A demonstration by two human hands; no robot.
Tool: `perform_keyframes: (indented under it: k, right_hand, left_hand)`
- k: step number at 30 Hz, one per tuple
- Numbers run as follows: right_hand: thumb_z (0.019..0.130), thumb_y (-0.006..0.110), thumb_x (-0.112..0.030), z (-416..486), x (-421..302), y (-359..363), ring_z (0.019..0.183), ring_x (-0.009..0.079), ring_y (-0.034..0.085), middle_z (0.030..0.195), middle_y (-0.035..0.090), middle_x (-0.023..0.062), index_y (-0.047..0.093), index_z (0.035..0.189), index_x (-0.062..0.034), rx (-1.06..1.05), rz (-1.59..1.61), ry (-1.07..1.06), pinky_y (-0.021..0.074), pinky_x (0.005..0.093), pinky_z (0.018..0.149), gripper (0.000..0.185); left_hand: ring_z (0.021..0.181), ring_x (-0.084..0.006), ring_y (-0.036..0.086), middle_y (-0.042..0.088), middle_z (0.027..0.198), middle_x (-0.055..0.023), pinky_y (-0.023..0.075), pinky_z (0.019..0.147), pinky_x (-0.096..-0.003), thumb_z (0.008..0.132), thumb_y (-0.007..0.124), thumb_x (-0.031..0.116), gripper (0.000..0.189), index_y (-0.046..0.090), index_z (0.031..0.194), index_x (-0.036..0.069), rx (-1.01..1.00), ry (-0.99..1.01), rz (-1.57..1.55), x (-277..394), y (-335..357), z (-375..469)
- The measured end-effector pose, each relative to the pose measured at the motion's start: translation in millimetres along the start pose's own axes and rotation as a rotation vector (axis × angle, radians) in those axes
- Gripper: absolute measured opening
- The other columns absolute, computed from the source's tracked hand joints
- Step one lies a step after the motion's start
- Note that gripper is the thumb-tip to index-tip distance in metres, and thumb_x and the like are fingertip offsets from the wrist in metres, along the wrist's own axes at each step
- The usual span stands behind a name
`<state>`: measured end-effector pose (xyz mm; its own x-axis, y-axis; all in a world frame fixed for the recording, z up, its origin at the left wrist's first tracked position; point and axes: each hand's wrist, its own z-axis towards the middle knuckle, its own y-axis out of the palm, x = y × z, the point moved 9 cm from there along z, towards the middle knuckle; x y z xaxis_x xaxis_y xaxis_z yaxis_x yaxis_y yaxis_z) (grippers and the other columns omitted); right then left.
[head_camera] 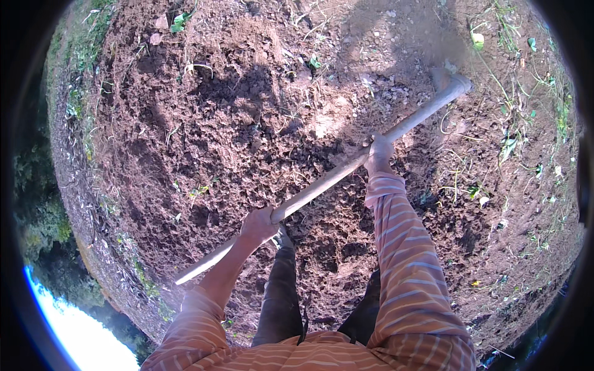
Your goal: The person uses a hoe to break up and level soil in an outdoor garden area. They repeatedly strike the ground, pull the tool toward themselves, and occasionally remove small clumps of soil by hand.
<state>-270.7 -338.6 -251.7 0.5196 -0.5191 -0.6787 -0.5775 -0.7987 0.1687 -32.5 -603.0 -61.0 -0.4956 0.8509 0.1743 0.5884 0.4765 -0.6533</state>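
A long wooden tool handle point(325, 182) runs slantwise across the view, from the lower left to the upper right. My left hand point(259, 226) is closed around its lower part, above my dark trouser leg. Farther up the shaft, my right hand point(379, 153) grips it from below. At the upper right end sits a hoe head point(442, 79), blurred and close to the soil, its blade partly hidden in dust or shadow. Both my forearms come out of striped orange sleeves.
Loose, clumpy brown soil point(222, 153) surrounds my legs. Uprooted green weeds and stems point(508, 143) lie on the right. A leaf point(180, 22) is at the upper left. Grass point(86, 41) and dry litter edge the left side, with trees point(41, 208) beyond.
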Motion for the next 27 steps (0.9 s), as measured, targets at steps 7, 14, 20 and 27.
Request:
perform_keyframes:
  k: [7, 14, 20, 27]
  right_hand:
    - [0.079, 0.051, -0.013, -47, -61, -41, 0.042, 0.0187, 0.045, 0.053, 0.045, 0.0049, 0.047, 0.071, -0.005, -0.211, -0.188, 0.216, 0.0425, 0.0338, 0.042, 0.012]
    - [0.08, 0.052, -0.014, -70, -105, -120, 0.047, 0.0098, 0.039, 0.058, 0.039, -0.0016, 0.044, 0.074, -0.0086, -0.505, 0.075, 0.274, 0.0358, 0.0258, 0.044, 0.011]
    - [0.079, 0.051, -0.011, -175, -37, -182, 0.052, 0.0115, 0.037, 0.06, 0.035, -0.0014, 0.042, 0.072, -0.0103, -0.492, 0.387, 0.379, 0.0355, 0.0269, 0.047, 0.011]
    - [0.078, 0.052, -0.014, -259, 61, -297, 0.049, 0.0154, 0.039, 0.058, 0.036, 0.0001, 0.044, 0.071, -0.0099, -0.141, 0.395, 0.606, 0.0374, 0.0305, 0.046, 0.011]
  left_hand:
    - [0.07, -0.0352, 0.061, 0.06, 0.073, -0.0202, 0.0504, 0.065, -0.0429, 0.071, 0.059, 0.022, 0.032, 0.047, 0.09, -0.001, 0.002, 0.075, -0.057, 76, 54, -74]
    - [0.067, -0.0374, 0.06, 0.059, 0.071, -0.0215, 0.0485, 0.062, -0.0458, 0.074, 0.06, 0.022, 0.038, 0.039, 0.094, -0.003, -0.222, 0.199, -0.238, 182, 126, -171]
    - [0.068, -0.038, 0.059, 0.059, 0.072, -0.0208, 0.0468, 0.062, -0.0481, 0.075, 0.056, 0.021, 0.028, 0.043, 0.089, 0.0, -0.181, 0.09, -0.054, 85, 154, -228]
    - [0.062, -0.0398, 0.059, 0.059, 0.072, -0.0217, 0.0467, 0.056, -0.0503, 0.078, 0.051, 0.022, 0.025, 0.042, 0.087, 0.001, -0.358, 0.112, 0.046, 27, 211, -306]
